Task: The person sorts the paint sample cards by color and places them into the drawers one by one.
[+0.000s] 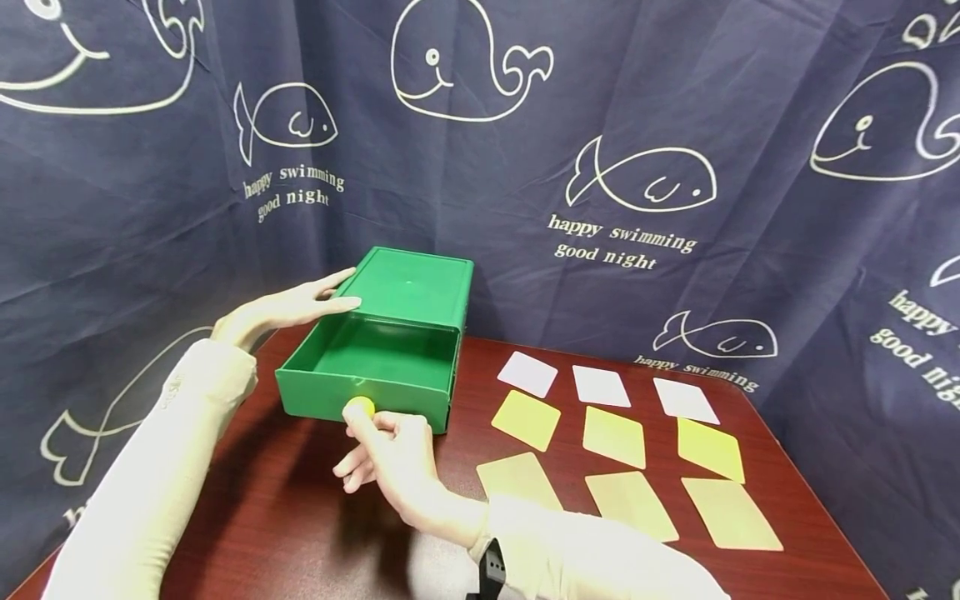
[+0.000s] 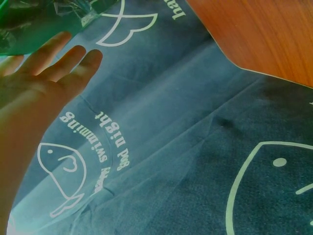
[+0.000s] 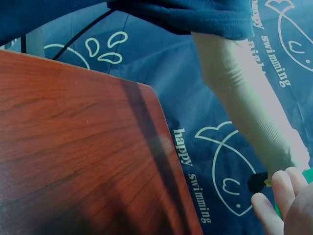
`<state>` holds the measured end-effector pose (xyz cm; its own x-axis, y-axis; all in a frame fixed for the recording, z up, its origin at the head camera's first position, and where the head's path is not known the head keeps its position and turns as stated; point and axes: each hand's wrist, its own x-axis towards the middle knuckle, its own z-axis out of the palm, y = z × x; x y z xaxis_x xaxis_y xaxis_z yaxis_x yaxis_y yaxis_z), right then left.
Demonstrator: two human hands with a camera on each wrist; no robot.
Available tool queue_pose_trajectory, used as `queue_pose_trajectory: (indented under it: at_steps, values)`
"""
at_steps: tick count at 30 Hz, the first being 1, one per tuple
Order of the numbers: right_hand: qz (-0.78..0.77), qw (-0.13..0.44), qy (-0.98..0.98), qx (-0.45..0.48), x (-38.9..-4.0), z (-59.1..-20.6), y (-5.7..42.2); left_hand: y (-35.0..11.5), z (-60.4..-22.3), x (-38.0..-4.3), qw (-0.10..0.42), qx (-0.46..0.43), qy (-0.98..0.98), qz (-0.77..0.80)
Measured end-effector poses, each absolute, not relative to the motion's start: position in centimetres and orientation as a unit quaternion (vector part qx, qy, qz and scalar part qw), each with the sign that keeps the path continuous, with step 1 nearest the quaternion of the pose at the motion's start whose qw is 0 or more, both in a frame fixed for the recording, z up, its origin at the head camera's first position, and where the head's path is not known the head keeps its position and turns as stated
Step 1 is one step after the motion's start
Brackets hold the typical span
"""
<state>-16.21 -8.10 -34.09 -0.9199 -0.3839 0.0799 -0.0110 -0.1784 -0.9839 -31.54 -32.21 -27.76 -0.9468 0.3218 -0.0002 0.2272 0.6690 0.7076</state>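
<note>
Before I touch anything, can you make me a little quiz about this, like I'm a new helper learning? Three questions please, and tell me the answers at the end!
1. Which of the person's hands touches the yellow knob?
2. True or false: the green drawer is pulled open.
3. How many bright yellow cards lie in the middle row?
A) two
B) three
C) five

Key:
1. The right hand.
2. True.
3. B.
</note>
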Motion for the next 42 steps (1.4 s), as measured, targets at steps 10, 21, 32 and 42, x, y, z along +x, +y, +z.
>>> queue_pose_trajectory:
  at_steps: [10, 21, 32, 42]
  values:
    - [-0.750, 0.136, 0.625, -0.170, -15.7, -34.4, -7.8, -32.2, -27.9, -31.7, 0.068, 0.153, 0.906, 0.390]
    - [-0.742, 0.165, 0.627, -0.172, -15.4, -34.6, -7.1, -32.3, -28.1, -31.7, 0.068, 0.148, 0.905, 0.394]
    - [-0.698, 0.167, 0.668, -0.196, -14.7, -34.9, -3.9, -32.4, -28.3, -31.8, 0.070, 0.145, 0.905, 0.394]
    - [-0.555, 0.009, 0.802, -0.221, -18.0, -38.5, 4.2, -32.3, -28.1, -31.6, 0.069, 0.126, 0.907, 0.396]
